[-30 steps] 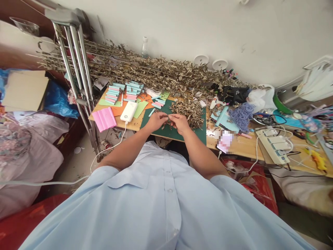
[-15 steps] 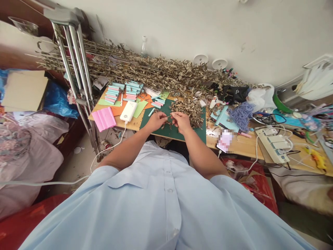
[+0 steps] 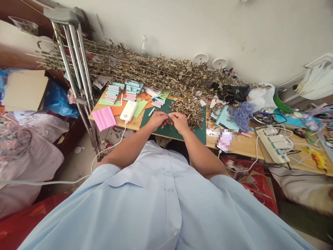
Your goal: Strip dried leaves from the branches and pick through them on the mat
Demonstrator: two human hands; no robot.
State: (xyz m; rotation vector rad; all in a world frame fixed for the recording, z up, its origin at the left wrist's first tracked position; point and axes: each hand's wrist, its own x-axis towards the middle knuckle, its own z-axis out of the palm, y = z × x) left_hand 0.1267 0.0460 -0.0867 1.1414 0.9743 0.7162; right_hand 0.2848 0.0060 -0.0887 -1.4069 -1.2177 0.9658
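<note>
My left hand (image 3: 158,120) and my right hand (image 3: 178,121) meet fingertip to fingertip above the green mat (image 3: 199,136). Both are closed in a pinch, and whatever lies between the fingers is too small to name. Just right of my right hand is a heap of dried leaves (image 3: 191,110) on the mat. A small light-blue roll (image 3: 151,111) lies beyond my left hand. Stacks of blue and pink rolls (image 3: 132,91) rest farther back to the left, near a white power bank (image 3: 128,111) with a cable.
Long dried stalks (image 3: 156,67) run along the wall. Metal crutches (image 3: 83,76) stand at the left beside a pink sheet (image 3: 104,118). To the right are a phone (image 3: 225,140), purple yarn (image 3: 241,114), a glue gun (image 3: 214,101) and a power strip (image 3: 275,145).
My hands have come together; my right hand has shifted slightly left, so the fingertips now touch where a small gap was before.
</note>
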